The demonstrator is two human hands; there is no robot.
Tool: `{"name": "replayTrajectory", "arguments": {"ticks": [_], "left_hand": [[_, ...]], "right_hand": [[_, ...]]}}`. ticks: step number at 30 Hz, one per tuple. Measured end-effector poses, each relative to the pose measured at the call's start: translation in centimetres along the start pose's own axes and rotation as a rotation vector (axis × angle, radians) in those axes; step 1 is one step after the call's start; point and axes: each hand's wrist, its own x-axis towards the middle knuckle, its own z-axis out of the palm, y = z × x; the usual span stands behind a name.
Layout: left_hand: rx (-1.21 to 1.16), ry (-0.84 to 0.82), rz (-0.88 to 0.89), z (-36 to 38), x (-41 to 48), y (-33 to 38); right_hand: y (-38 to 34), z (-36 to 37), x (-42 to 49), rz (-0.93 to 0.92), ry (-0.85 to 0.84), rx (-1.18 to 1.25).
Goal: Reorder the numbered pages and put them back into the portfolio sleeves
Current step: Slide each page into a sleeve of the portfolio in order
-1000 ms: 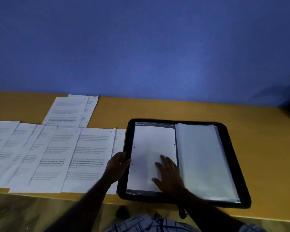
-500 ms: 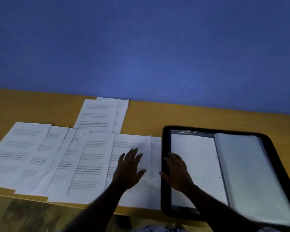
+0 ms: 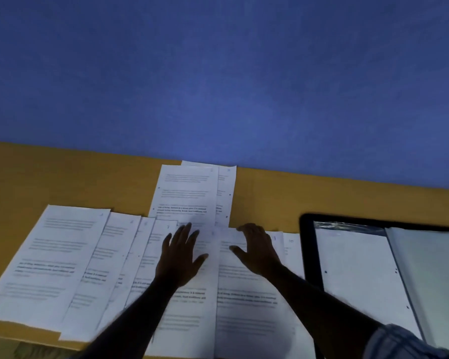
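Right hand (image 3: 257, 252) is off portfolio (image 3: 306, 255), now flat on pages (image 3: 62, 255) beside left hand (image 3: 179, 255); fingers (image 3: 186, 234) spread, gripping nothing. Pages run lengthwise away from the fingertips; portfolio sits right, nearer right hand. Numbers seem mostly blurred.

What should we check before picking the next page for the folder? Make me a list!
1. Hands free: ok. Left hand and right hand lie flat on the pages, holding nothing.
2. Portfolio open: ok, it lies open to the right of the pages.
3. Pages spread out: ok, an overlapping row on the table.
4. Page numbers readable: cannot tell, most are blurred.
5. Open sleeve empty: cannot tell, it looks white.
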Motion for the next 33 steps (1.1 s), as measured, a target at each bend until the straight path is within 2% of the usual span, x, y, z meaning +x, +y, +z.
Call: {"name": "replayTrajectory", "arguments": {"ticks": [4, 7, 11, 15, 20, 25, 33], "left_hand": [[-0.023, 0.046, -0.032, -1.0, 2.9, -2.5], [-0.009, 0.006, -0.036, -1.1, 5.2, -3.9], [0.010, -0.044, 0.011, -0.5, 6.7, -4.8], [-0.014, -0.010, 0.072, 0.3, 6.8, -5.4], [-0.045, 0.051, 0.085, 1.3, 6.6, -5.8], [-0.049, 0.046, 0.078, 1.7, 6.7, -5.9], [-0.050, 0.097, 0.112, 1.0, 6.7, -6.1]], "right_hand": [[-2.8, 0.2, 4.9, 0.176, 0.027, 0.289], [-4.5, 0.0, 8.8, 0.346, 0.061, 0.495], [-5.5, 1.0, 12.6, 0.457, 0.081, 0.545], [-6.0, 2.2, 14.6, 0.560, 0.092, 0.547], [-6.3, 3.3, 15.7, 0.588, 0.106, 0.525], [-6.0, 3.7, 16.1, 0.476, 0.081, 0.421], [-5.7, 2.7, 14.8, 0.356, 0.233, 0.595]]}}
